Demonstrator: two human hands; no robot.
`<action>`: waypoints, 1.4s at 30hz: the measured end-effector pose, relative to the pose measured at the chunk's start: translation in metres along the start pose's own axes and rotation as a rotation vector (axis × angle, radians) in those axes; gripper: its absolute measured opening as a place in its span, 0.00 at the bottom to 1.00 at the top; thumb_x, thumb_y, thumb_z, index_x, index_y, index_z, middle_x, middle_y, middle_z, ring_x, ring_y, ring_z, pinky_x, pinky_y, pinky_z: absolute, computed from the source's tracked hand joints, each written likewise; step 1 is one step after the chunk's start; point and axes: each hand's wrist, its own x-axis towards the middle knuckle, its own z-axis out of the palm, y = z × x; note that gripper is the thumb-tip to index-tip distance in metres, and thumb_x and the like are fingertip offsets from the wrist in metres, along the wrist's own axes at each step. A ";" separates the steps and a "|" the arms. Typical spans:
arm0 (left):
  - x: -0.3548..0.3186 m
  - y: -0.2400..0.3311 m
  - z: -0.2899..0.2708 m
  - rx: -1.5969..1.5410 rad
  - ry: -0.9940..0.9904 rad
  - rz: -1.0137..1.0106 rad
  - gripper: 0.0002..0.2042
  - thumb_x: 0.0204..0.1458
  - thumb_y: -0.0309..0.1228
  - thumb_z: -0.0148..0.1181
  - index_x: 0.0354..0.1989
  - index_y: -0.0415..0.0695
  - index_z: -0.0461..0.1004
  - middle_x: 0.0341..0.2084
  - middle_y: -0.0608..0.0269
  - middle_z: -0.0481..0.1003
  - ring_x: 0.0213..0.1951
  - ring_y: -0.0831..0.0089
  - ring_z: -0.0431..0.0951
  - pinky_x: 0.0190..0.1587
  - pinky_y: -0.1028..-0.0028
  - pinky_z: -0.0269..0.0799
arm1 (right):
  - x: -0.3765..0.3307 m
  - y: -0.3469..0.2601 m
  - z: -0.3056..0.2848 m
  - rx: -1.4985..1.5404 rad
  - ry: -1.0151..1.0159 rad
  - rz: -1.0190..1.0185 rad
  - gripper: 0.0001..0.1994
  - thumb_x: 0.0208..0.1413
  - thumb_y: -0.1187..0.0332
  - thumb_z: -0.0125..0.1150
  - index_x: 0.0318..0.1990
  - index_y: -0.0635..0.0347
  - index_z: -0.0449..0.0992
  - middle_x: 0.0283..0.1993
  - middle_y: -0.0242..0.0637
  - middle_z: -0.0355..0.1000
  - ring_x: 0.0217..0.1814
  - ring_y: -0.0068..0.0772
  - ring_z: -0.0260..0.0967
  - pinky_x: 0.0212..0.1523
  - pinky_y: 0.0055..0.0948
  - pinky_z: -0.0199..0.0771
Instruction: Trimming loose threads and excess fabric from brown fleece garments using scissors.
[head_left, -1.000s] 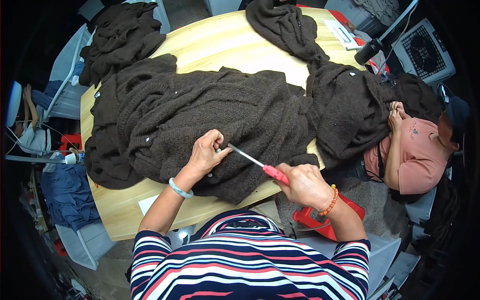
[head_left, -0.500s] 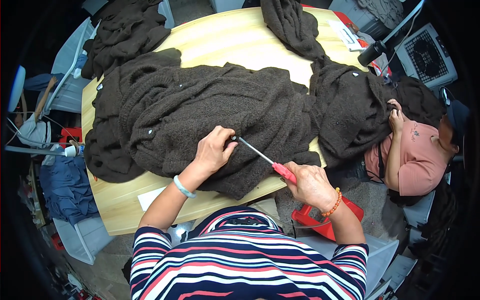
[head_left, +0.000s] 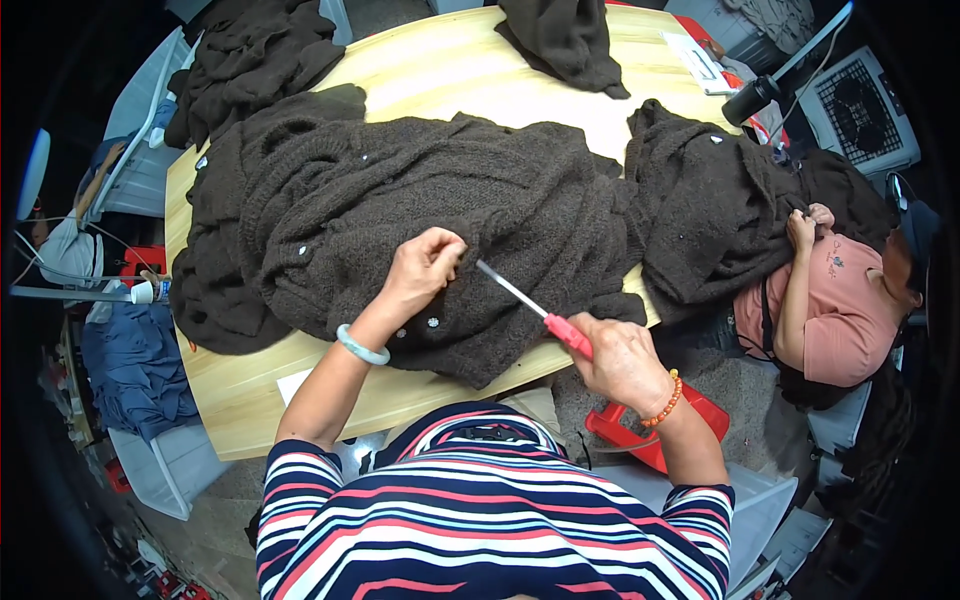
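Observation:
Dark brown knitted garments [head_left: 400, 190] lie heaped and folded across the table in front of me. My left hand [head_left: 425, 265], with a pale bangle at its wrist, is closed in a pinch at the near part of the knit. The fingers hide the exact spot. Just below that hand, a small shiny button [head_left: 433, 322] shows on the fabric, with another close by. In my right hand [head_left: 625, 365] is a red-handled screwdriver-like tool [head_left: 520, 297]. Its thin metal shaft points up-left, its tip a little apart from my left fingertips.
The pale wooden table [head_left: 430, 85] has a curved edge. At the right, a person in a pink top [head_left: 845, 310] handles more brown knit. A red basket [head_left: 705, 425] is below my right arm; blue cloth [head_left: 135, 370] fills a bin on the left.
My left hand has shifted slightly up and left, and two shiny buttons now show below it. The tool tip stays near the same place. The far garment has been pulled away from me.

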 end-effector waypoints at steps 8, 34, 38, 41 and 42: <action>-0.093 0.004 -0.021 0.538 0.142 0.323 0.16 0.45 0.22 0.68 0.43 0.39 0.75 0.32 0.60 0.75 0.25 0.74 0.74 0.27 0.77 0.70 | -0.004 0.006 0.001 0.091 0.070 -0.020 0.11 0.51 0.71 0.62 0.43 0.57 0.74 0.28 0.45 0.73 0.33 0.49 0.75 0.35 0.44 0.74; -0.098 -0.012 -0.011 0.012 0.040 0.130 0.09 0.56 0.18 0.54 0.44 0.34 0.77 0.38 0.58 0.75 0.30 0.79 0.77 0.32 0.81 0.73 | -0.016 -0.022 0.011 0.022 -0.181 -0.159 0.11 0.49 0.70 0.61 0.40 0.60 0.74 0.27 0.48 0.74 0.33 0.50 0.76 0.35 0.44 0.75; -0.074 0.004 0.000 0.429 0.311 0.430 0.10 0.52 0.20 0.61 0.44 0.37 0.77 0.33 0.57 0.74 0.25 0.71 0.73 0.28 0.74 0.70 | -0.016 -0.015 0.005 0.061 -0.074 -0.079 0.14 0.48 0.72 0.63 0.45 0.57 0.75 0.31 0.45 0.74 0.38 0.49 0.74 0.39 0.42 0.74; -0.054 -0.002 0.013 0.496 0.271 0.391 0.14 0.49 0.25 0.65 0.44 0.37 0.75 0.31 0.55 0.72 0.28 0.65 0.75 0.32 0.70 0.72 | -0.015 -0.017 -0.006 0.056 -0.014 -0.021 0.13 0.50 0.72 0.63 0.44 0.57 0.74 0.34 0.45 0.76 0.39 0.49 0.75 0.40 0.42 0.75; -0.052 -0.002 0.017 0.520 0.235 0.404 0.15 0.48 0.25 0.67 0.44 0.37 0.74 0.33 0.54 0.72 0.33 0.60 0.76 0.35 0.67 0.73 | -0.015 -0.016 -0.007 0.053 -0.012 -0.017 0.13 0.50 0.72 0.63 0.44 0.57 0.74 0.34 0.45 0.76 0.39 0.49 0.75 0.40 0.42 0.75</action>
